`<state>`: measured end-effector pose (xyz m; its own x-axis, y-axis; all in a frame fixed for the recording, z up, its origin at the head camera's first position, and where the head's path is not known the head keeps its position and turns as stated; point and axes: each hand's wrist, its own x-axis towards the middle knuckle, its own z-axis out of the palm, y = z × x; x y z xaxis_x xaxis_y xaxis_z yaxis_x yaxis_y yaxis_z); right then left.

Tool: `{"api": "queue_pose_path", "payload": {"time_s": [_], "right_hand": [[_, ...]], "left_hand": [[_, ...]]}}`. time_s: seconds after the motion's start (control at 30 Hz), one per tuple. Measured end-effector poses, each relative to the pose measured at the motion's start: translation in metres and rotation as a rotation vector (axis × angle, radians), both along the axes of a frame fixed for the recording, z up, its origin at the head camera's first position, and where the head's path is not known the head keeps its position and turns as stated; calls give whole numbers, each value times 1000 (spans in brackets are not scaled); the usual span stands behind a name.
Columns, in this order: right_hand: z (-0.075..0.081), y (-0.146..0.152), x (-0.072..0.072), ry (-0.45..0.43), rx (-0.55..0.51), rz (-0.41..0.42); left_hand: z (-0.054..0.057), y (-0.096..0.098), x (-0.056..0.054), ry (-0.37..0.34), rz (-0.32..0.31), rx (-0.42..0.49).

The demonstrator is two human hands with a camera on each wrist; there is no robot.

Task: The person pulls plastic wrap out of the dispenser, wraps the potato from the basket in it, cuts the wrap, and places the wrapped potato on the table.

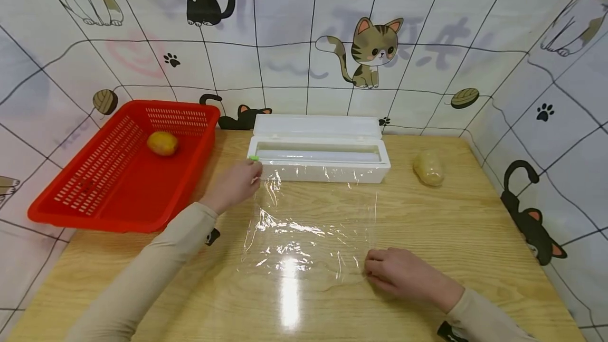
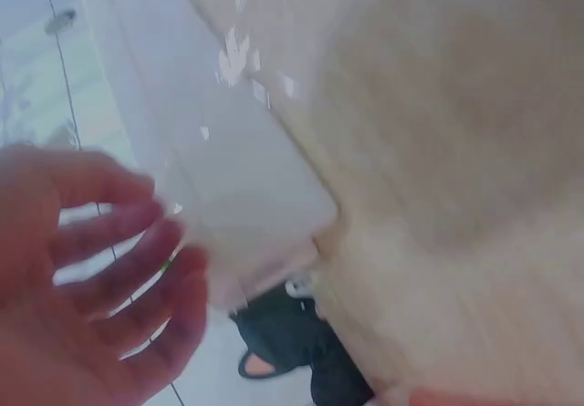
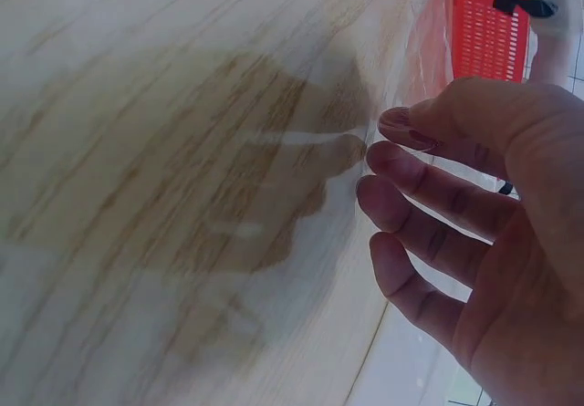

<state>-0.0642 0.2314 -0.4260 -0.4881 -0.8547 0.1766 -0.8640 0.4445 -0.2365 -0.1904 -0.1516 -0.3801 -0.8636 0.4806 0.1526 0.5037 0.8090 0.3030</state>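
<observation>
A sheet of clear cling film (image 1: 304,231) stretches from the white cling film box (image 1: 328,173) toward the front of the table. My left hand (image 1: 237,183) is at the box's left front corner, thumb and index fingertips together at the film's left edge. Just above these fingertips sits a green slide cutter (image 1: 254,158); in the left wrist view, the left hand (image 2: 119,260) partly hides it. Low at the film's front right corner, my right hand (image 1: 404,276) pinches the edge. The right wrist view shows the right hand (image 3: 456,214) with thumb and index tips meeting.
A red plastic basket (image 1: 128,194) stands at the left with a yellow mango-like fruit (image 1: 162,143) inside. On the right lies a yellowish rounded item in shiny film (image 1: 429,168). The box's lid (image 1: 317,125) is raised against the cat-patterned wall covering (image 1: 285,67).
</observation>
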Motion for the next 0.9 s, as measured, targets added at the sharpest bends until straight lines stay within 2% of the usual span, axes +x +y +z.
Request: {"api": "queue_pose_path", "payload": {"time_s": [0.1, 0.2, 0.4, 0.53, 0.63, 0.9], "right_hand": [[-3, 0, 0, 5, -3, 3], [-3, 0, 0, 15, -4, 5], [1, 0, -3, 18, -6, 18], [3, 1, -4, -2, -4, 21], [4, 2, -5, -16, 1, 2], [5, 3, -13, -64, -20, -64]], "left_hand": [[3, -4, -17, 22, 78, 14], [5, -8, -29, 1, 119, -18], [5, -12, -43, -133, 122, -17], [5, -13, -47, -190, 126, -6], [6, -12, -49, -178, 121, -31], [1, -14, -63, -41, 93, -140]]}}
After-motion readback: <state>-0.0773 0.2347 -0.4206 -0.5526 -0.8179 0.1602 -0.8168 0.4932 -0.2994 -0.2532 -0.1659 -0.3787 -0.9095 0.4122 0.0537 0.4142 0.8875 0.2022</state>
